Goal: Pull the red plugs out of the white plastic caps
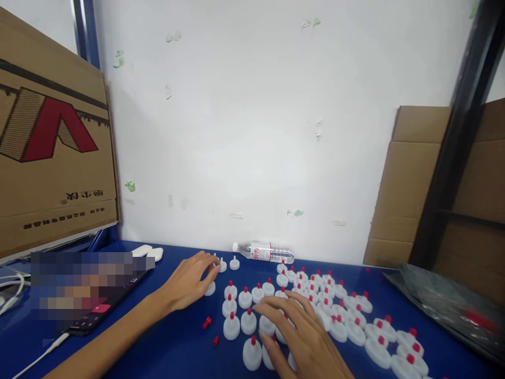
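My left hand point(192, 281) is at the back left of the blue table, its thumb and forefinger curled almost together. Whatever may be between those fingertips is hidden. Close beside them are bare white nozzle caps point(234, 263) without red tips, and another white cap point(210, 289) shows partly under the thumb. My right hand point(298, 329), fingers spread, hovers over or rests on a group of white caps with red tips point(231, 326); it hides some of them. Two loose red tips point(207, 322) lie on the table between my hands.
Many more red-tipped caps point(355, 331) stand at right. A clear plastic bottle point(272, 252) lies by the wall. At left are a tablet-like device point(106, 305) with a cable, a white case point(155, 255) and a large carton point(55, 131). Plastic bags point(442, 305) lie far right.
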A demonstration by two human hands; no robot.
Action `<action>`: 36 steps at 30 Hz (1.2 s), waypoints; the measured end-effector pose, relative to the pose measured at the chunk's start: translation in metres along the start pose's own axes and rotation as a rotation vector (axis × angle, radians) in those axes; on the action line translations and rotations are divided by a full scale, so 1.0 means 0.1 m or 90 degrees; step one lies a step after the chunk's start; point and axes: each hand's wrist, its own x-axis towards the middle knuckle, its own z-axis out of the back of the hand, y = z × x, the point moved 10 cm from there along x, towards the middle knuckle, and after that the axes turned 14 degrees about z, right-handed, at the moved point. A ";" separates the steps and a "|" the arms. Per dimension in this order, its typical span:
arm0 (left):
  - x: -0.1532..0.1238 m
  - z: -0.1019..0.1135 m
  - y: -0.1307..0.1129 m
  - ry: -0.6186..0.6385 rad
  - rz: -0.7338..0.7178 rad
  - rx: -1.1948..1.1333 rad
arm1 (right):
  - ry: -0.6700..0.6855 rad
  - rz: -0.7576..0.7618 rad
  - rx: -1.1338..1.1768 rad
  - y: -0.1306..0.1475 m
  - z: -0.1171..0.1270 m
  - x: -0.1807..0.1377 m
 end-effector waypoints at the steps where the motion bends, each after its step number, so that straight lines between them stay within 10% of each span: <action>1: 0.02 -0.02 0.04 -0.004 0.018 -0.004 | -0.004 0.000 0.002 0.00 0.01 0.01; 11: 0.05 -0.25 0.19 0.026 0.066 -0.021 | -0.010 0.024 0.010 0.05 0.02 0.03; 23: -0.08 0.18 -0.22 -0.061 -0.020 -0.160 | 0.035 -0.021 -0.012 -0.02 -0.05 -0.07; 30: -0.59 0.05 -0.93 0.100 -0.141 -0.365 | 0.013 -0.042 -0.002 -0.04 -0.02 -0.06; 36: -0.54 0.12 -0.92 0.190 -0.076 -0.264 | -0.044 0.000 0.023 0.04 0.08 0.00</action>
